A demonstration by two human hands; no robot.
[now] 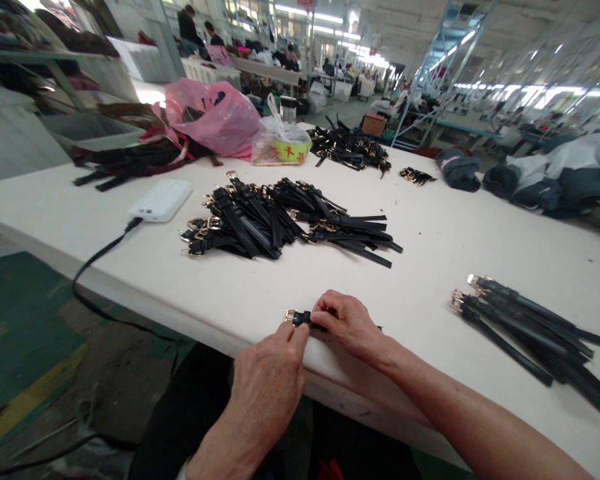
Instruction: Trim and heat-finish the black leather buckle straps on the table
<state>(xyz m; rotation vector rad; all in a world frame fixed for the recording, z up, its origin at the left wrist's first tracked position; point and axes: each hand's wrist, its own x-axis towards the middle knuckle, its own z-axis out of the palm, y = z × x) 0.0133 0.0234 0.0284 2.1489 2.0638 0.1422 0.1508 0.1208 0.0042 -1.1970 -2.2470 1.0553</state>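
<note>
A short black strap with a gold buckle lies at the near edge of the white table. My left hand pinches its buckle end with thumb and fingers closed. My right hand is curled over the rest of the strap, fingers pressed on it and hiding most of its length. A loose heap of the same black straps sits in the middle of the table beyond my hands. A tidier bundle of straps lies to the right, buckles pointing left.
A white power bank with a black cable hanging off the table edge lies at the left. Behind it are a pink plastic bag, a clear bag with a bowl, another strap pile and dark garments. People work far back.
</note>
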